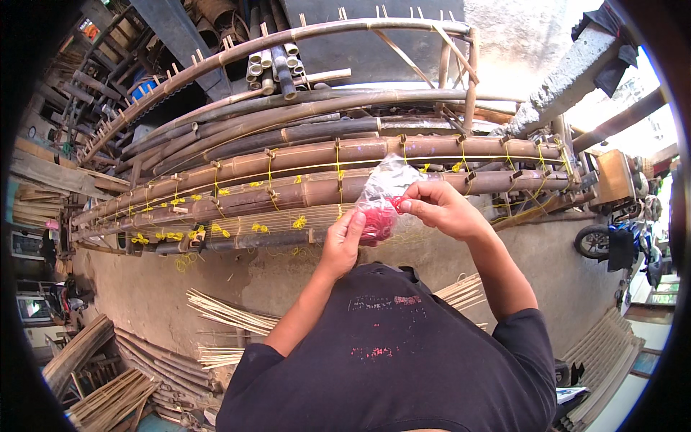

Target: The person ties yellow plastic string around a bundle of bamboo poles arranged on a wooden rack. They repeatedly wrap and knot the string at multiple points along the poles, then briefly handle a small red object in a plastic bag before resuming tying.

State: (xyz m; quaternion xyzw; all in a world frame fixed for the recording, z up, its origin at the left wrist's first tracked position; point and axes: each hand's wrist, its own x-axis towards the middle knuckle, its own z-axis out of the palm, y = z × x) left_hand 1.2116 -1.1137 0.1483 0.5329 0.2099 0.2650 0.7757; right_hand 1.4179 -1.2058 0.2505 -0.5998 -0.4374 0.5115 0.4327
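Note:
My left hand is wrapped round the side of a clear plastic bag with a bundle of red string in its lower part. At the bag's right side my right hand pinches a bit of the red string between thumb and fingertips. Both hands are in front of my chest. Just beyond them, long horizontal bamboo poles run across from left to right, tied round with thin yellow string. Several small yellow string bundles hang along the poles' near side.
Thin bamboo strips lie close by me on the left. Farther back are a curved pegged pole and stacked bamboo. A motorcycle stands at the right. More cut bamboo lies at lower left.

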